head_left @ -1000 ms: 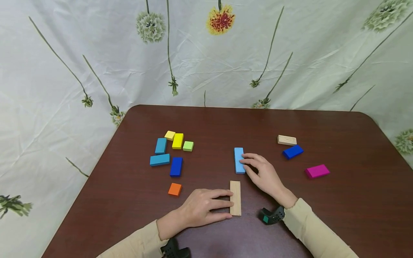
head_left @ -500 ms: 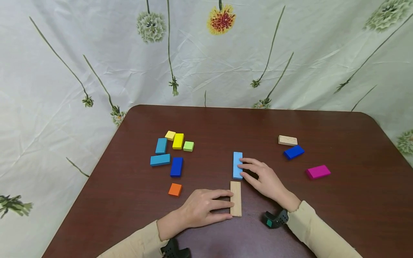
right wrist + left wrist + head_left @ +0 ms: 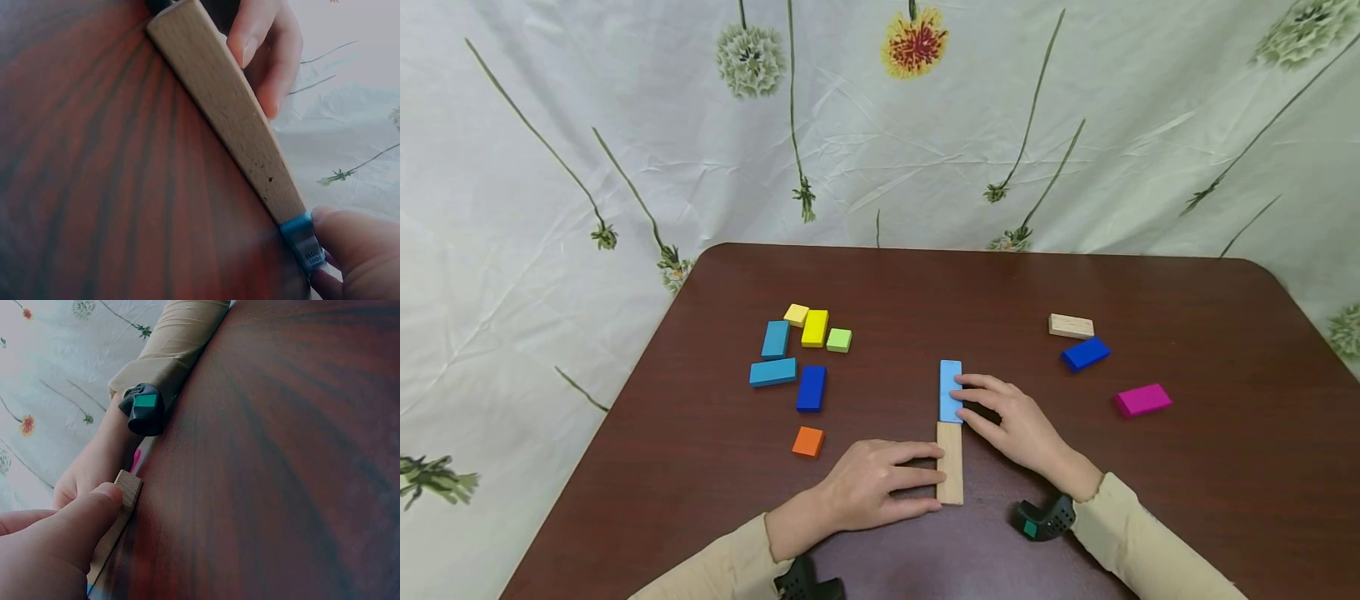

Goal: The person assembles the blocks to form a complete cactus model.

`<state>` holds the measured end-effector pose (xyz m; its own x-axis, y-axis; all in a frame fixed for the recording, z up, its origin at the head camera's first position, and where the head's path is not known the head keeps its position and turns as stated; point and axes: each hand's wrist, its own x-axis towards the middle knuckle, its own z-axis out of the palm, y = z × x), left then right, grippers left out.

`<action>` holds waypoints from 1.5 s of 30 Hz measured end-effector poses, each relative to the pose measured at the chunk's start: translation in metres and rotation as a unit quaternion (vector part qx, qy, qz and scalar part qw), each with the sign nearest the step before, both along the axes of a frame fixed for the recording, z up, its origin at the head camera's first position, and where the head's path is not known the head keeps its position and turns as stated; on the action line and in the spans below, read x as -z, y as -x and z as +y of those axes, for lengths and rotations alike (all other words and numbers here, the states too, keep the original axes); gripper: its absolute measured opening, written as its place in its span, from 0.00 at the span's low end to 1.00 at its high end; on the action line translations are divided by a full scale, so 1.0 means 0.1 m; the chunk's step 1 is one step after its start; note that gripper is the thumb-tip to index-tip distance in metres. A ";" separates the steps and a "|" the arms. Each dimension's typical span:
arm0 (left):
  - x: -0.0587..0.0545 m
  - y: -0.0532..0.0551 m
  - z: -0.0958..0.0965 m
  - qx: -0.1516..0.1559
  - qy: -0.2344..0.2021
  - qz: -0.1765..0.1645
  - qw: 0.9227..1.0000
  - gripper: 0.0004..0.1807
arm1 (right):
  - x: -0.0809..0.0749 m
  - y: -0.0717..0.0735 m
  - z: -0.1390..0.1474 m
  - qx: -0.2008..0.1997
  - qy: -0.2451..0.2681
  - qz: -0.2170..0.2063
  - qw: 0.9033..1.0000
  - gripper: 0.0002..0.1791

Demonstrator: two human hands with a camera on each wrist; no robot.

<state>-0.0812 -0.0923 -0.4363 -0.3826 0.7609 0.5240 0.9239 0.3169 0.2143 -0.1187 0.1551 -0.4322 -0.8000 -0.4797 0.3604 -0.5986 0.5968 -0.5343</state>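
Observation:
A plain wooden block lies lengthwise on the dark brown table. My left hand rests along its left side, fingertips on the edge, with the thumb at the near end. Beyond it, in line and end to end, is a light blue block. My right hand touches that block from the right with fairly straight fingers, two tips over its top. Seen from the right wrist, the blue end meets the wooden block's end.
Left on the table are yellow blocks, a green block, blue blocks and an orange block. To the right lie a wooden block, a blue block and a magenta block. Floral cloth hangs behind.
My right hand has slid the light blue block toward me and slightly left, closing the gap to the wooden block. My left hand and the wooden block have stayed nearly in place.

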 end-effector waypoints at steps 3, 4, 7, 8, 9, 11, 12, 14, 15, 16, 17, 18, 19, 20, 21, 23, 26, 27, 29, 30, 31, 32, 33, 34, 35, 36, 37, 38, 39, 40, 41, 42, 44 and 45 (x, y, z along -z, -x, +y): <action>0.00 0.00 0.00 0.005 0.000 0.000 1.000 0.15 | 0.00 -0.01 0.00 0.000 -0.001 0.000 1.000 0.17; -0.01 0.00 0.00 0.006 0.001 0.001 1.000 0.15 | 0.00 -0.01 0.00 -0.001 -0.001 0.001 1.000 0.17; -0.01 0.00 0.00 0.006 0.003 0.001 1.000 0.15 | 0.00 -0.02 0.00 0.000 0.001 0.004 1.000 0.17; -0.01 0.00 0.00 0.007 0.004 0.004 1.000 0.15 | 0.00 -0.02 0.00 0.000 0.002 0.006 1.000 0.17; -0.01 0.00 0.00 0.007 0.004 0.008 1.000 0.15 | 0.00 -0.03 0.00 0.001 0.002 0.007 1.000 0.17; -0.01 0.00 0.01 0.007 0.004 0.013 1.000 0.15 | 0.00 -0.03 0.00 0.002 0.001 0.009 1.000 0.17; -0.01 0.00 0.01 0.008 0.004 0.016 1.000 0.15 | 0.01 -0.04 0.00 0.003 0.000 0.009 1.000 0.17; -0.02 0.00 0.01 0.008 0.003 0.020 1.000 0.15 | 0.01 -0.04 0.00 0.004 -0.001 0.011 1.000 0.17; -0.02 0.00 0.01 0.008 0.003 0.021 1.000 0.15 | 0.01 -0.04 0.00 0.005 -0.002 0.011 1.000 0.17; -0.02 0.00 0.01 0.008 0.003 0.021 1.000 0.15 | 0.01 -0.04 0.00 0.005 -0.002 0.011 1.000 0.17; -0.02 0.00 0.01 0.008 0.002 0.021 1.000 0.15 | 0.01 -0.05 0.00 0.005 -0.001 0.012 1.000 0.17; -0.02 0.00 0.01 0.008 0.002 0.021 1.000 0.15 | 0.01 -0.05 0.00 0.005 -0.001 0.013 1.000 0.17; -0.01 0.00 0.01 0.008 0.002 0.021 1.000 0.15 | 0.01 -0.05 0.00 0.005 0.000 0.014 1.000 0.17; -0.01 0.00 0.01 0.008 0.001 0.021 1.000 0.15 | 0.01 -0.05 0.00 0.005 0.001 0.015 1.000 0.17; -0.01 0.00 0.01 0.008 0.000 0.021 1.000 0.15 | 0.01 -0.05 -0.01 0.004 0.002 0.016 1.000 0.17; -0.01 0.00 0.01 0.009 -0.002 0.020 1.000 0.15 | 0.01 -0.04 -0.01 0.004 0.001 0.017 1.000 0.17; -0.01 0.00 0.01 0.009 -0.005 0.019 1.000 0.15 | 0.01 -0.04 -0.01 0.004 -0.001 0.013 1.000 0.17; -0.01 0.00 0.01 0.009 -0.005 0.018 1.000 0.15 | 0.01 -0.04 -0.01 0.004 -0.001 0.011 1.000 0.17; -0.01 0.00 0.01 0.008 -0.006 0.019 1.000 0.15 | 0.01 -0.04 -0.01 0.004 -0.002 0.007 1.000 0.17; -0.01 0.00 0.01 0.008 -0.007 0.019 1.000 0.15 | 0.01 -0.04 -0.01 0.004 -0.002 0.007 1.000 0.17; 0.00 0.00 0.01 0.007 -0.007 0.020 1.000 0.15 | 0.01 -0.04 -0.01 0.005 -0.002 0.005 1.000 0.17; 0.00 0.00 0.01 0.007 -0.007 0.020 1.000 0.15 | 0.01 -0.04 -0.01 0.005 -0.002 0.005 1.000 0.17; 0.00 0.00 0.01 0.006 -0.006 0.021 1.000 0.15 | 0.01 -0.04 -0.01 0.005 -0.001 0.006 1.000 0.17; 0.00 0.00 0.01 0.006 -0.005 0.021 1.000 0.16 | 0.01 -0.04 -0.01 0.005 -0.001 0.007 1.000 0.17; 0.00 0.00 0.01 0.005 -0.004 0.021 1.000 0.16 | 0.01 -0.04 -0.01 0.005 0.000 0.008 1.000 0.17; 0.00 0.00 0.00 0.004 -0.004 0.021 1.000 0.16 | 0.01 -0.04 -0.01 0.005 0.000 0.009 1.000 0.17; 0.00 0.00 0.01 0.004 -0.002 0.021 1.000 0.16 | 0.01 -0.04 -0.01 0.006 0.000 0.010 1.000 0.17; 0.00 0.00 0.01 0.003 -0.001 0.021 1.000 0.16 | 0.01 -0.04 -0.01 0.007 0.000 0.011 1.000 0.17; 0.00 0.00 0.01 0.003 -0.001 0.021 1.000 0.16 | 0.01 -0.04 -0.01 0.007 -0.001 0.012 1.000 0.17; 0.00 0.00 0.01 0.003 0.000 0.020 1.000 0.16 | 0.01 -0.04 -0.01 0.008 -0.001 0.013 1.000 0.17; 0.00 0.00 0.01 0.003 0.000 0.020 1.000 0.16 | 0.01 -0.04 -0.01 0.008 0.000 0.012 1.000 0.17; 0.00 0.00 0.01 0.003 0.000 0.019 1.000 0.16 | 0.01 -0.04 -0.01 0.008 0.000 0.013 1.000 0.17; -0.01 0.00 0.01 0.002 0.001 0.019 1.000 0.16 | 0.01 -0.04 -0.01 0.008 0.001 0.013 1.000 0.17; -0.01 0.00 0.01 0.002 0.002 0.018 1.000 0.16 | 0.01 -0.04 -0.01 0.008 0.001 0.013 1.000 0.17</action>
